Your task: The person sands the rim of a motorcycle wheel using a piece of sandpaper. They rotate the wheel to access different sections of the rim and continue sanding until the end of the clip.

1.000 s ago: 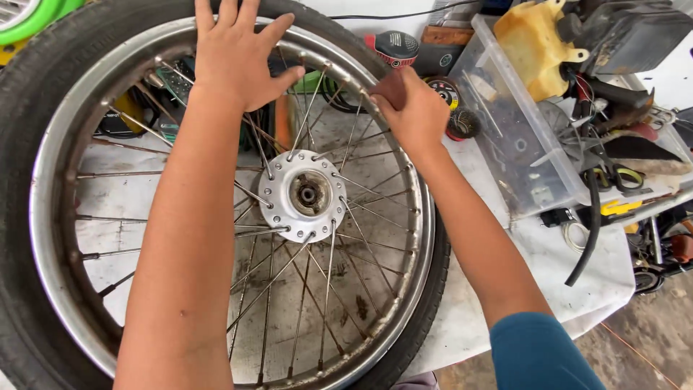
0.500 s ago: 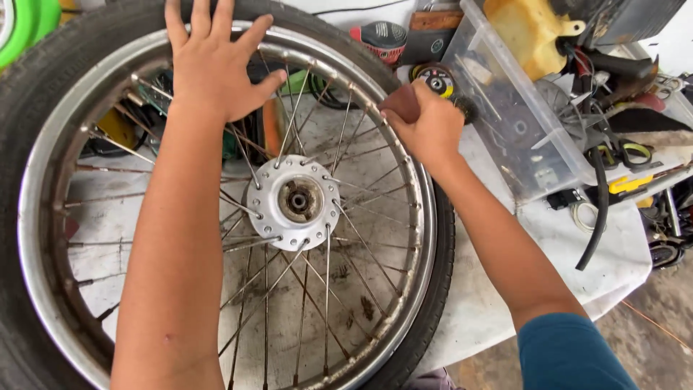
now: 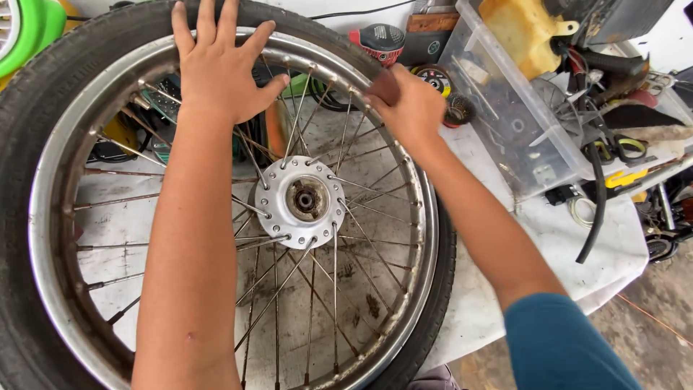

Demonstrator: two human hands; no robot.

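While the left hand [image 3: 220,72] lies flat, fingers spread, on the wheel rim [image 3: 422,217], the right hand [image 3: 411,108] pinches a brown pad [image 3: 382,87]; a slip could scrape knuckles on spokes [image 3: 361,253].

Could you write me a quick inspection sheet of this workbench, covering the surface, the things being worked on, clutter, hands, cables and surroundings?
Surface: white table, stained, mostly covered.
Job's things: spoked wheel with tyre lying flat; hub at centre, rim dull and rusty in places.
Clutter: clear plastic bin of parts, yellow container, abrasive disc.
Hands: left hand flat on the far rim; right hand pressing a small brown piece against the rim.
Cables: black hose hanging off the table edge.
Surroundings: bare ground at right.
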